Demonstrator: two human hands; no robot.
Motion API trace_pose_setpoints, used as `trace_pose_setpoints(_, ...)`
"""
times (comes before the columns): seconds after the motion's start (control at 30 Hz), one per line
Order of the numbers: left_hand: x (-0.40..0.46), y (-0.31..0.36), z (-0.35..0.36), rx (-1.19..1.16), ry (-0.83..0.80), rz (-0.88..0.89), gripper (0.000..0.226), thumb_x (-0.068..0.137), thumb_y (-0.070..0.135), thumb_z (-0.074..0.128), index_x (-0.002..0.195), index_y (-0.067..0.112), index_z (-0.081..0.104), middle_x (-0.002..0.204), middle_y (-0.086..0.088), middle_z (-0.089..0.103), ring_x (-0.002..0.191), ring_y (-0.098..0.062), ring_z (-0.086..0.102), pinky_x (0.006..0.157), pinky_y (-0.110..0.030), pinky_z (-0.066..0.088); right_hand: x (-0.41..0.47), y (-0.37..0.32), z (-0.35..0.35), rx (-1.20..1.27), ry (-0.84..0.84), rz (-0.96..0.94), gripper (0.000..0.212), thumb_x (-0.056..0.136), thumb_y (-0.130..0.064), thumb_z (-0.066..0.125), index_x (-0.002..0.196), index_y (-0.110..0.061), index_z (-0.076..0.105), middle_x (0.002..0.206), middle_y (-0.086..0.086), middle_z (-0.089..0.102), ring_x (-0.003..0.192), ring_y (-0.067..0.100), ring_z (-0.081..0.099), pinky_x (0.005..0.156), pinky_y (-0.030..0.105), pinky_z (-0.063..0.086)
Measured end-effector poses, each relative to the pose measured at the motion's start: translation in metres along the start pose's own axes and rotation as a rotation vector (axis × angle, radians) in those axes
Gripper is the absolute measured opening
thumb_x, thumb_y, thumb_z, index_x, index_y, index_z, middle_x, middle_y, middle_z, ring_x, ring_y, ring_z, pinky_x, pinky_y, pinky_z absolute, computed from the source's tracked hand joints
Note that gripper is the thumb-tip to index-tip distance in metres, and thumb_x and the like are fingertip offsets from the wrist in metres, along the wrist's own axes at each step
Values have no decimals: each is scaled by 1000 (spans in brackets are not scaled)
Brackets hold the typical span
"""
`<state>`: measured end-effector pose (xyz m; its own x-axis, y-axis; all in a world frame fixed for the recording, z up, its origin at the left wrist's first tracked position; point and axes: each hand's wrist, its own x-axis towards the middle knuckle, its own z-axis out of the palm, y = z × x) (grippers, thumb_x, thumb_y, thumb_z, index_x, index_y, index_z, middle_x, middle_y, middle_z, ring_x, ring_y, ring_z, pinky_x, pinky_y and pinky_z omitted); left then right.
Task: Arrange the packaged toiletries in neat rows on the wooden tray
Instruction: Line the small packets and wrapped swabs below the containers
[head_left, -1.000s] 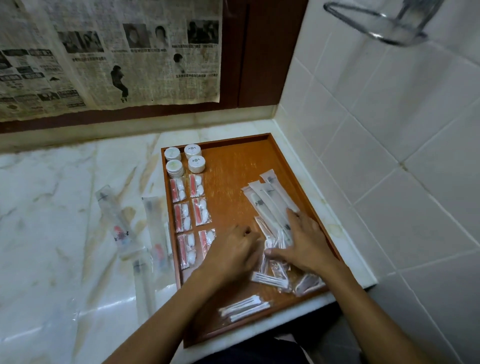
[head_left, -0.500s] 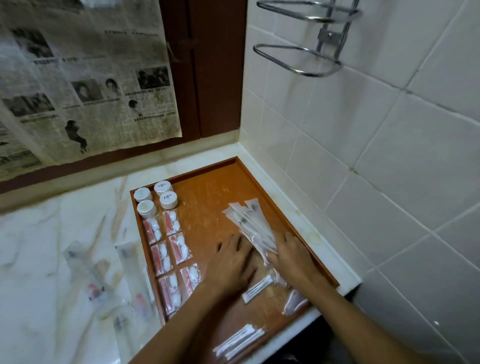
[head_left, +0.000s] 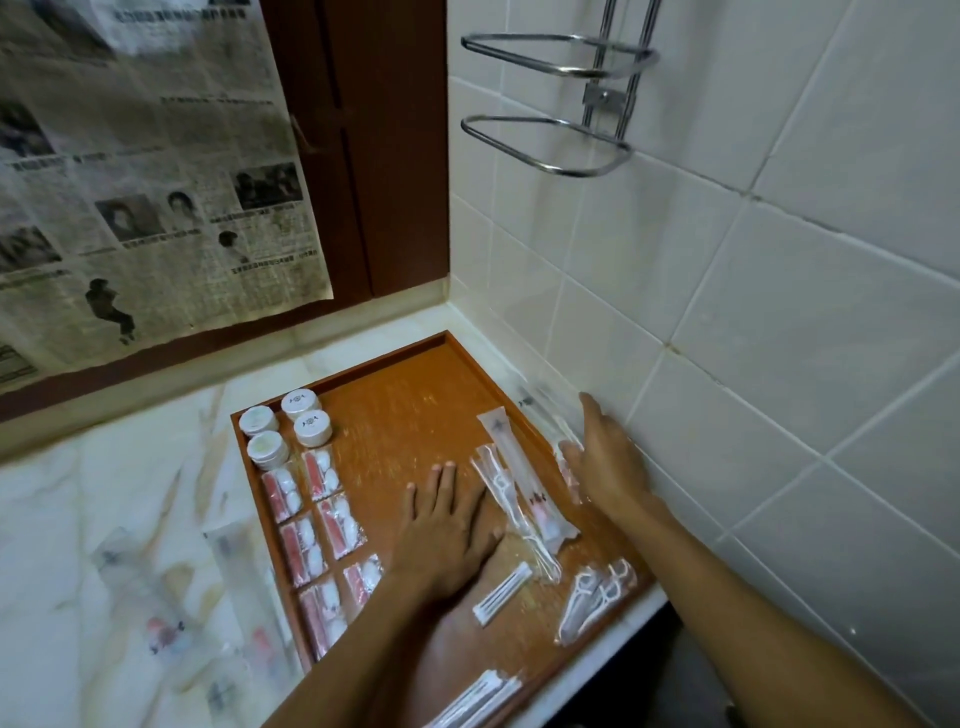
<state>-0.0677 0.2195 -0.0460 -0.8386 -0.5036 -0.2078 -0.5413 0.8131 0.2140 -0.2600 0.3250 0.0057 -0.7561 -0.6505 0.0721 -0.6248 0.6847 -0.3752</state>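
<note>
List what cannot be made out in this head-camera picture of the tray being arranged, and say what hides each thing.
- Long packets under the right hand, head view: motion blur and the hand hide their number and contents.
- Clear packets on the marble counter: blurred, contents unclear.
- White stick packets at the tray's near end: cut off by the bottom edge.
- Lid print on the round jars: too small.

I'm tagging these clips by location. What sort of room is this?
Probably a bathroom counter: white tiled wall, a chrome wire rack mounted on it, and a marble countertop holding a wooden tray of packaged toiletries.
</note>
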Motion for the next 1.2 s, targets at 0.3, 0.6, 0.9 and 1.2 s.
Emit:
trace_pose_setpoints(0.3,2,-4,0,-5,11,20,82,83,75,3,152,32,-9,157,-6,-22,144,-23,-23,117,-50,-13,-47,-21,28,2,148,-259,51,91,-39,56,134,-15,44,126,9,55,111,23,52,89,35,48)
trace_pose_setpoints(0.6,0,-14,-3,-84,8,48,111,67,86,-2,153,16,-6,160,-2,-16,142,-12,-24,114,-39,-17,-58,-9,57,-238,-23,-333,41,91,-37,60,125,-16,56,114,8,61,94,20,55,79,31,51)
trace_pose_setpoints(0.9,0,-14,-3,-79,13,39,111,66,84,-2,153,16,-6,157,1,-21,140,-11,-26,114,-38,-17,-23,-6,25,21,123,-295,30,91,-5,60,121,-5,61,104,13,64,90,25,62,74,31,53)
trace_pose_setpoints(1.2,0,-13,-4,-86,7,32,108,68,84,0,154,18,-6,159,2,-18,140,-10,-26,114,-37,-17,-11,4,-3,150,135,-200,39,95,-18,58,133,-11,52,126,10,60,108,23,60,83,26,49)
